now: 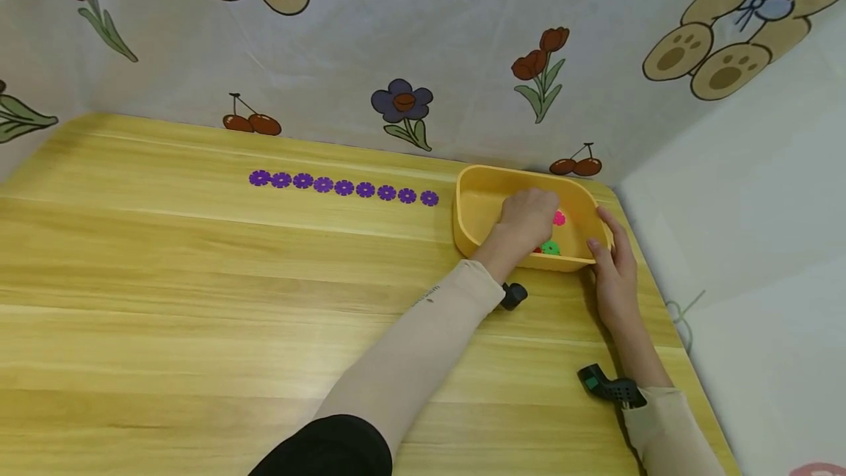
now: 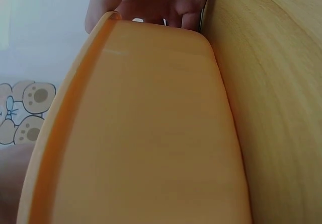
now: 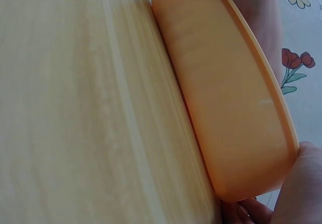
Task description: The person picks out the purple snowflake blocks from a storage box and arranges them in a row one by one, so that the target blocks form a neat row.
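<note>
A yellow plastic bin stands at the table's far right. My left hand reaches down into it over the near rim, knuckles up; its fingertips are hidden, so any piece between them cannot be seen. My right hand grips the bin's right end, thumb at the rim and fingers around the outside, as the right wrist view also shows. Inside the bin lie a pink flower-shaped disc, a green disc and a bit of red. Left of the bin, several purple flower-shaped discs form a row.
The wooden table meets a cloth printed with bears and flowers along its back edge. A white surface lies beyond the right edge. Black wrist cameras are strapped to both wrists.
</note>
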Demonstrator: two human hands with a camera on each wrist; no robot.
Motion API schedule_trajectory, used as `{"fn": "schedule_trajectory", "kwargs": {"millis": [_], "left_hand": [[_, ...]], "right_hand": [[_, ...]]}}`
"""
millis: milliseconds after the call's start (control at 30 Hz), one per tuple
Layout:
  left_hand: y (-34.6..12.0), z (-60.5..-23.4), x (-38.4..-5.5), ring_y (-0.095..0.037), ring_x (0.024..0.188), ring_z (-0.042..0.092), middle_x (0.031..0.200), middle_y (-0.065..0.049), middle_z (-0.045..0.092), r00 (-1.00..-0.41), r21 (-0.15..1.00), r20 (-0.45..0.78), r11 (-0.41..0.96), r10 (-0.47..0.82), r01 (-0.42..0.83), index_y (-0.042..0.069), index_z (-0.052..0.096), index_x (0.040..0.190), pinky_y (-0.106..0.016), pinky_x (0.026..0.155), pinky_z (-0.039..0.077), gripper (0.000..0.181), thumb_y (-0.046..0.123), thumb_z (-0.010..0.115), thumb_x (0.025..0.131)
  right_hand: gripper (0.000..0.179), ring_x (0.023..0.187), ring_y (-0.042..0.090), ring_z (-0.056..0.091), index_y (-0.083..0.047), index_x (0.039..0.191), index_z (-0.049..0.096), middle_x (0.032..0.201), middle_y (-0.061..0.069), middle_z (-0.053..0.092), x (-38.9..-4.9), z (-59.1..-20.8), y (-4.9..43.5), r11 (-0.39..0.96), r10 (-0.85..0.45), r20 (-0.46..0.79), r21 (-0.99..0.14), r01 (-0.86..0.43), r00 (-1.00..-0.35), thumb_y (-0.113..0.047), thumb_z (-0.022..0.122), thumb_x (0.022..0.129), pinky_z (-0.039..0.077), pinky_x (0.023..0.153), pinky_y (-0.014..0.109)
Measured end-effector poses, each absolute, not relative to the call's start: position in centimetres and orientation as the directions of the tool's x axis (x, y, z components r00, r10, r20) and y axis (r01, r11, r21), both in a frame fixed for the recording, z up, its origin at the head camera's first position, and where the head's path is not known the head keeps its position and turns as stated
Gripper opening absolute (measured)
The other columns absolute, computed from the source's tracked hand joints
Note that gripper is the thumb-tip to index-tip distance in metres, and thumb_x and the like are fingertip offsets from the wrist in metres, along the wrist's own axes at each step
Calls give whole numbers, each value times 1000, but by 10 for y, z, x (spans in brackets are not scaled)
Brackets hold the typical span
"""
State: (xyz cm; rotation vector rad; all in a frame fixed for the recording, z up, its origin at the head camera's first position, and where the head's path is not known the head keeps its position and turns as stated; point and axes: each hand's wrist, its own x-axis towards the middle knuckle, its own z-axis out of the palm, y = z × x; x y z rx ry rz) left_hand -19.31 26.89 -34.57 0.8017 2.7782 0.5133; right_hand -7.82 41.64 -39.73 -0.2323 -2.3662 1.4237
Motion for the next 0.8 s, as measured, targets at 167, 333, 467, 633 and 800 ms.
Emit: {"fn": "schedule_trajectory", "kwargs": {"millis": [167, 333, 467, 633, 800], "left_hand": [[264, -345, -192, -11, 84, 60, 95, 8, 63, -833, 352, -74, 796, 548, 492, 24, 69, 99, -28, 68, 53, 5, 26, 74, 98], [256, -338, -191, -11, 80, 59, 89, 8, 62, -837, 349, -27, 789, 547, 505, 23, 69, 97, -26, 65, 52, 13, 33, 77, 96], [248, -329, -190, -10, 81, 60, 91, 8, 61, -831, 348, 8, 778, 556, 523, 22, 68, 101, -24, 66, 52, 19, 36, 79, 95], [236, -314, -189, -10, 82, 60, 91, 8, 61, -812, 380, 47, 741, 582, 554, 21, 66, 102, -23, 66, 51, 27, 41, 82, 92], [217, -302, -193, -10, 83, 57, 90, 7, 58, -781, 404, 84, 695, 619, 594, 18, 64, 103, -21, 69, 47, 31, 40, 83, 91]], "right_hand": [[50, 126, 10, 43, -26, 163, 41, 167, -2, 37, -79, -399, 414, 470, 325, 218, -882, -43, -920, -21, 45, 113, 41, 94, 8], [50, 129, 9, 42, -26, 162, 41, 167, -3, 37, -81, -399, 412, 472, 311, 229, -879, -59, -922, -21, 45, 113, 40, 95, 9], [50, 139, 7, 39, -25, 162, 42, 167, -3, 38, -80, -399, 413, 487, 309, 234, -871, -58, -922, -21, 45, 113, 37, 102, 8], [50, 151, 7, 32, -25, 162, 42, 167, -2, 39, -79, -399, 416, 508, 323, 229, -860, -36, -918, -22, 46, 113, 29, 114, 9], [50, 152, 6, 31, -28, 162, 41, 168, -5, 38, -77, -398, 418, 514, 341, 209, -858, -4, -916, -24, 45, 113, 26, 122, 20]]}}
